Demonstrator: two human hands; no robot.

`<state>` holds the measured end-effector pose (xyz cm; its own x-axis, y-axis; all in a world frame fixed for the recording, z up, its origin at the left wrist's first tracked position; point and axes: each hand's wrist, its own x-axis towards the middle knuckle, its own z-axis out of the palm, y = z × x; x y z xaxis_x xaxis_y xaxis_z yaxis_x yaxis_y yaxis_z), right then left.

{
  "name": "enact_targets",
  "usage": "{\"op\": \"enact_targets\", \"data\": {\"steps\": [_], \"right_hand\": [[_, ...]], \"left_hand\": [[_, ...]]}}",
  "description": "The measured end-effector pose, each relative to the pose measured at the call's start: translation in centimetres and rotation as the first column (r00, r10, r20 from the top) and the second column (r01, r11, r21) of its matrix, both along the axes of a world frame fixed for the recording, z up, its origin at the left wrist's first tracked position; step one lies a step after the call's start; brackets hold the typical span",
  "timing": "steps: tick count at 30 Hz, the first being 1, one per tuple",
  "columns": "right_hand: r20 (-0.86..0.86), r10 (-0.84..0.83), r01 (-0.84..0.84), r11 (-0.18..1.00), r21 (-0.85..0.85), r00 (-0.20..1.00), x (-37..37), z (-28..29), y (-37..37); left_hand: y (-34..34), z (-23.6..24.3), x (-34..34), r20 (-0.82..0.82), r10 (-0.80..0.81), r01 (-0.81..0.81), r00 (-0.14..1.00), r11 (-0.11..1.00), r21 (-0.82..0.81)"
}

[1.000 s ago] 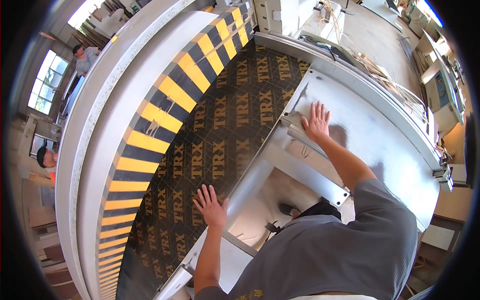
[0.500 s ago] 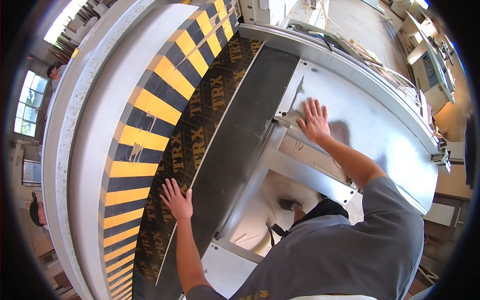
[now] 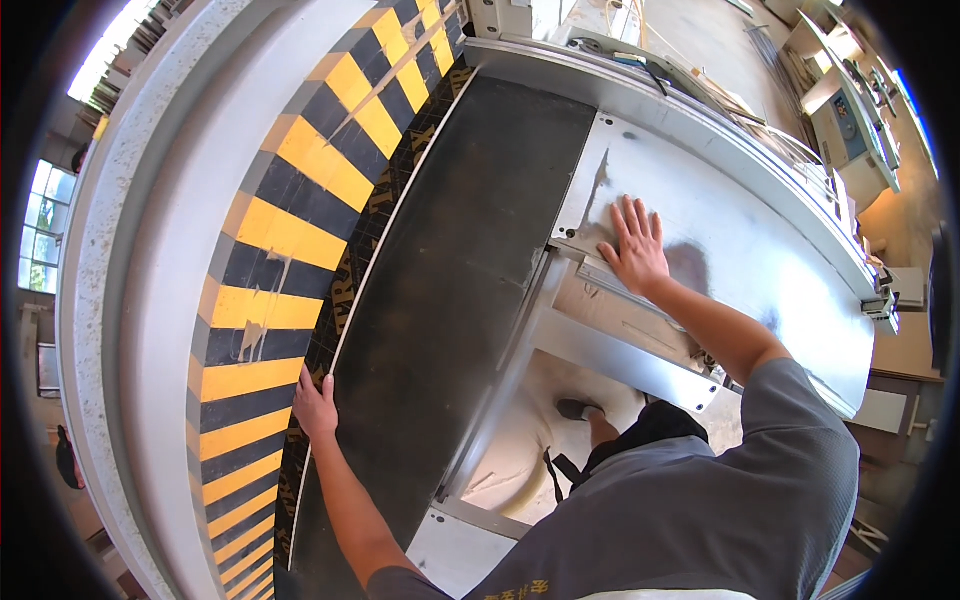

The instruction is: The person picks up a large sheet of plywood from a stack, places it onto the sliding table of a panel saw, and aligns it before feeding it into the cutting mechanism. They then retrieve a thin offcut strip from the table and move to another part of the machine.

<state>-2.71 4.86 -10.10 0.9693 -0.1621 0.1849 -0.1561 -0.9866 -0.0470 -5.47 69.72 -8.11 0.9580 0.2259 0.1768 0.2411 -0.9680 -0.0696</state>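
Observation:
A black board [image 3: 402, 160] with a gold printed pattern and a pale edge shows as a narrow strip beside the yellow-and-black striped beam [image 3: 280, 235]. The rest of it is hidden beyond the beam. On that pale edge lies my left hand [image 3: 316, 408], thumb spread from the fingers, fingertips close to the stripes. My right hand [image 3: 637, 248] rests flat, fingers outstretched, on the shiny metal table [image 3: 730, 210]. Between the two hands runs a dark grey flat bed [image 3: 455, 230].
A metal frame bar [image 3: 620, 355] crosses an opening in front of me, with the floor and a foot below. A raised rail [image 3: 680, 120] borders the metal table. Strips and tools lie beyond it. A control cabinet [image 3: 850, 120] stands far right.
The printed board has slid left beneath the striped beam, baring more of the dark bed. My left hand has moved left with its edge. My right hand stays in place.

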Motion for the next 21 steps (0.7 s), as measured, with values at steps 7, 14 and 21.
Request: {"op": "enact_targets", "data": {"steps": [7, 14, 21], "right_hand": [[0.013, -0.01, 0.01, 1.0, 0.013, 1.0, 1.1, -2.0, 0.5], [0.027, -0.019, 0.018, 1.0, 0.01, 0.999, 2.0, -3.8, 0.9], [0.028, -0.028, 0.027, 0.999, 0.021, 0.999, 4.4, -5.1, 2.6]], "left_hand": [[0.8, 0.1, 2.3, -0.011, 0.048, -0.049, 0.999, 0.993, -0.105], [4.3, -2.2, 5.9, -0.015, 0.064, -0.065, 0.998, 0.991, -0.118], [8.8, -4.1, 9.7, 0.004, 0.065, -0.064, 0.998, 0.986, -0.153]]}}
